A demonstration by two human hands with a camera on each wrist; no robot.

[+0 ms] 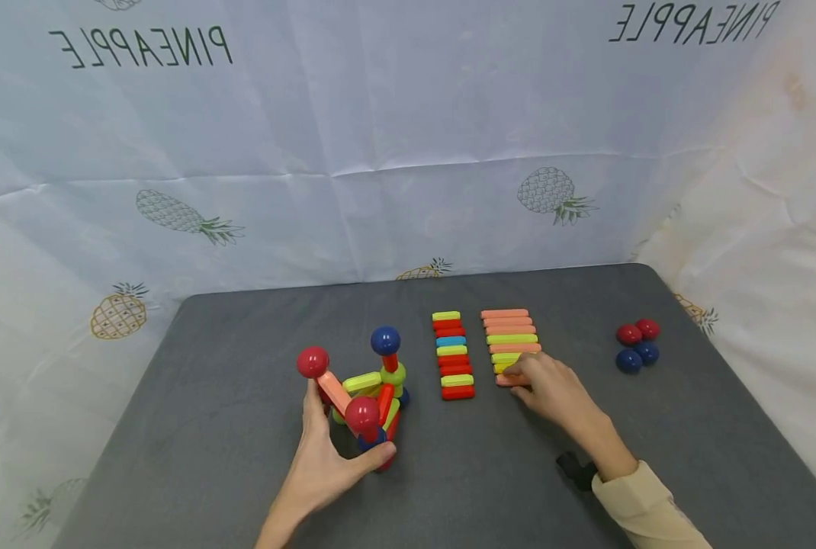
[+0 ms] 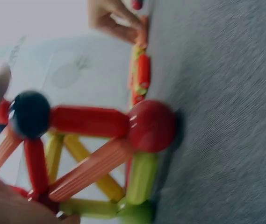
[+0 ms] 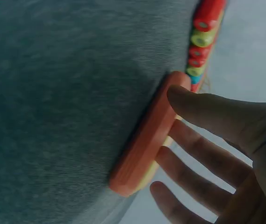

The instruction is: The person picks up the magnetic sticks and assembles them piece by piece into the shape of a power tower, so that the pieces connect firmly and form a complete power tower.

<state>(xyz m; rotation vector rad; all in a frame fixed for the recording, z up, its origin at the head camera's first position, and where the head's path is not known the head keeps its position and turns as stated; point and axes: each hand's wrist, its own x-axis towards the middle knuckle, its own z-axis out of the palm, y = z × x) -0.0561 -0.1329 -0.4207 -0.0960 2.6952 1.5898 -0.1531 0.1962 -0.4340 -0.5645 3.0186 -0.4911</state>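
Fingers and thumb of the left hand (image 1: pixel 327 461) are clamped around the near left side of a ball-and-stick model (image 1: pixel 385 402) on the tabletop (image 1: pixel 209 435), hiding some of it; in the left wrist view its green ball (image 2: pixel 137 213) is blurred and cut off. Right of the model, the right hand (image 1: pixel 557 390) pinches a salmon stick (image 3: pixel 144 140) between thumb and fingers, partly covering it. Long sticks (image 1: pixel 512 339) and, closer to the model, short sticks (image 1: pixel 453 360) form rows. Four balls (image 1: pixel 629 361) lie farthest right of the model; behind it hangs a pineapple-print cloth (image 1: pixel 380 99), its top out of view.

head view bright; wrist views dimmer, left blurry
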